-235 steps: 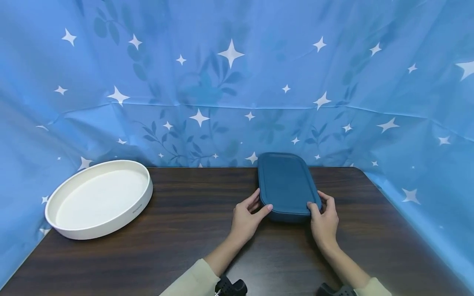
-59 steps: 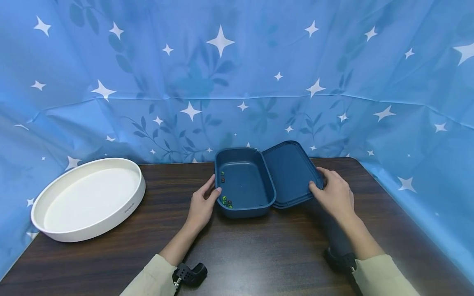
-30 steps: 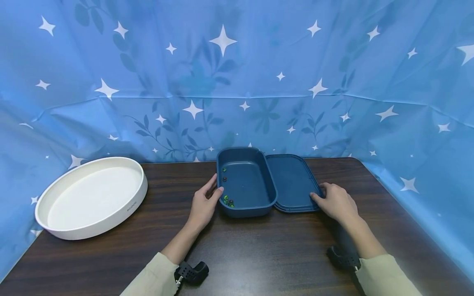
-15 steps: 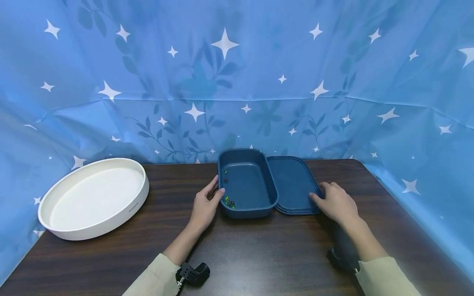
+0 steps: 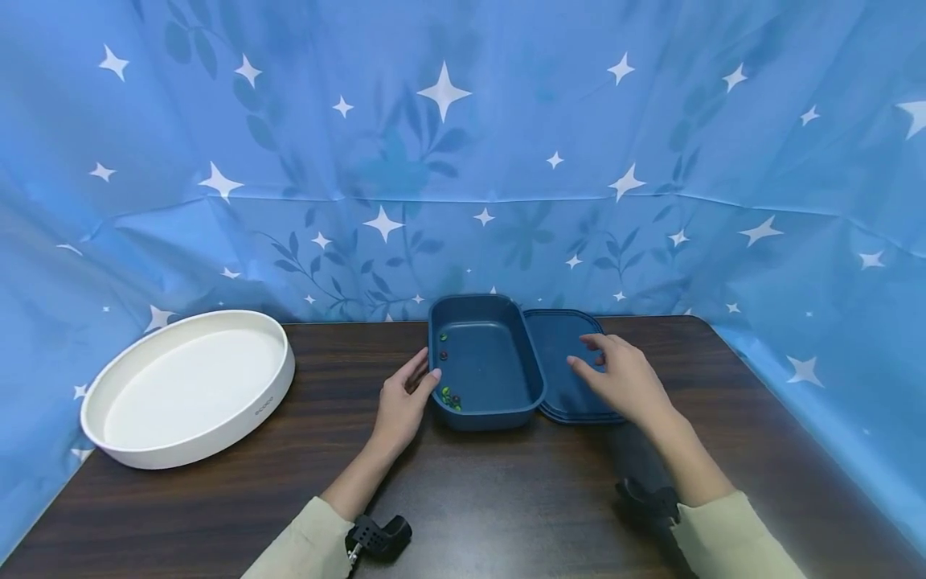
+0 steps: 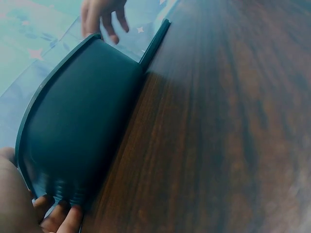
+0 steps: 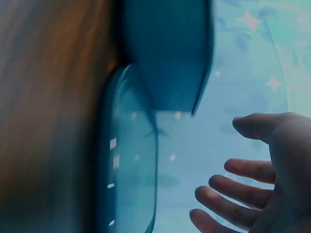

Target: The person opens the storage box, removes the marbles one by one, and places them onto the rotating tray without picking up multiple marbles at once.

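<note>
A dark blue rectangular food box (image 5: 488, 366) stands uncovered on the table, with several tiny green and dark reddish pieces (image 5: 450, 398) along its left inner side. My left hand (image 5: 401, 406) holds the box at its left side, thumb by the rim and fingers against the outer wall. In the left wrist view those fingers (image 6: 58, 216) bend against the box wall. The matching blue lid (image 5: 571, 386) lies flat to the right, right up against the box. Over the lid hovers my right hand (image 5: 625, 382), fingers loosely spread and holding nothing; the right wrist view shows its fingers (image 7: 243, 191) apart from the lid.
A large round white tray (image 5: 188, 386) with a low wall stands at the left of the dark wood table (image 5: 506, 498). Behind the table hangs a blue curtain (image 5: 325, 121) with white stars, close to the back edge. Black cameras are strapped to both wrists.
Earlier the lid covered the box; it was taken off and laid down on the right. My right hand has just let go of the lid and moved left above it. The left hand stays on the box.
</note>
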A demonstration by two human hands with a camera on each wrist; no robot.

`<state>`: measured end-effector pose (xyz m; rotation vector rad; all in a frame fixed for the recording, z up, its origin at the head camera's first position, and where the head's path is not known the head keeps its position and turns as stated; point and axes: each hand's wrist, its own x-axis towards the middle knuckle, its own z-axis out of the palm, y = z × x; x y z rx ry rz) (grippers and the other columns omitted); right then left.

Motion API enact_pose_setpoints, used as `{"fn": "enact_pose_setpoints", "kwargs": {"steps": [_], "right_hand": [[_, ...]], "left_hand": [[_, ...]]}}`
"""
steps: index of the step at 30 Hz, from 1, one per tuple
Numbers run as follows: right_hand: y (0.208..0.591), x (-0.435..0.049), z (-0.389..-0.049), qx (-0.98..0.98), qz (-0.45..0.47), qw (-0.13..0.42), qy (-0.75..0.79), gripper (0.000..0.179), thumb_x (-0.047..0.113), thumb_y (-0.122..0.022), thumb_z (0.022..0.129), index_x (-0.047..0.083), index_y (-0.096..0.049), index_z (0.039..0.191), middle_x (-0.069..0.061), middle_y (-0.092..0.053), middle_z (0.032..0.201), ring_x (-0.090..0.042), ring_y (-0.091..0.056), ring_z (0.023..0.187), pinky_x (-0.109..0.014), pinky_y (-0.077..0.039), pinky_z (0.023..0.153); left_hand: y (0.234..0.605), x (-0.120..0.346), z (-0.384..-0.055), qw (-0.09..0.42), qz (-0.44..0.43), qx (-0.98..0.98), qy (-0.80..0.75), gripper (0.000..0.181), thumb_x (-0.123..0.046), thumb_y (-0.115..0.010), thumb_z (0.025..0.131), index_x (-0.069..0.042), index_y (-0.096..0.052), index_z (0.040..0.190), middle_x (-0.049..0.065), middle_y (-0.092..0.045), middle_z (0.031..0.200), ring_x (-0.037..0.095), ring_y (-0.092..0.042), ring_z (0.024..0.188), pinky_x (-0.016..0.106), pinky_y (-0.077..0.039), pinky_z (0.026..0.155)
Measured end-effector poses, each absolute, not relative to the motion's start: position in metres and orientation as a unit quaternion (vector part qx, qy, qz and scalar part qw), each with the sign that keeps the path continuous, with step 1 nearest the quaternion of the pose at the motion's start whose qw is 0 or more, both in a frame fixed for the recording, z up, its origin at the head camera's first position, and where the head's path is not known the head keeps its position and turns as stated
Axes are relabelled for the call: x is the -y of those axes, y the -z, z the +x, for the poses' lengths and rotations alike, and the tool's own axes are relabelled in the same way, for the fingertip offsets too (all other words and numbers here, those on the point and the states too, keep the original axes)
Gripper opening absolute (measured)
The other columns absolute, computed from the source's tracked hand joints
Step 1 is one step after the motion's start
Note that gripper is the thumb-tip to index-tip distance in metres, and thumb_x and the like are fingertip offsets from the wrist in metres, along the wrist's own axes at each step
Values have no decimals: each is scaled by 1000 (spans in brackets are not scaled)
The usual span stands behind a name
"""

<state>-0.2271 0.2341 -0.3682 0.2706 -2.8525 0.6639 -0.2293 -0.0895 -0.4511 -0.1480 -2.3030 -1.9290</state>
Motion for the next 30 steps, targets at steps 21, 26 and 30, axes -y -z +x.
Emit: {"fn": "enact_pose_setpoints", "kwargs": {"steps": [21,26,30], "right_hand": [[396,-189,-253,902,86,9,-422,66,28,-60,100,8,-34,157,-22,-41,159,-43,-50,139,-57,-50,105],[403,-185,-254,894,86,16,-439,63,19,-59,100,7,-35,157,-23,-41,158,-46,-49,139,-57,-49,105],[407,-184,-253,889,87,15,-450,61,14,-57,100,7,-35,156,-22,-40,159,-45,-46,140,-56,-47,108]], "left_hand": [[450,83,-229,67,-56,755,650,56,-34,-60,101,-13,-47,152,13,-54,151,27,-52,141,49,-43,115],[450,86,-229,70,-52,755,650,56,-34,-60,101,-13,-48,151,13,-54,151,28,-52,141,49,-43,115],[450,87,-229,71,-46,760,644,54,-35,-59,101,-13,-49,150,12,-56,149,26,-55,138,48,-48,111]]}}
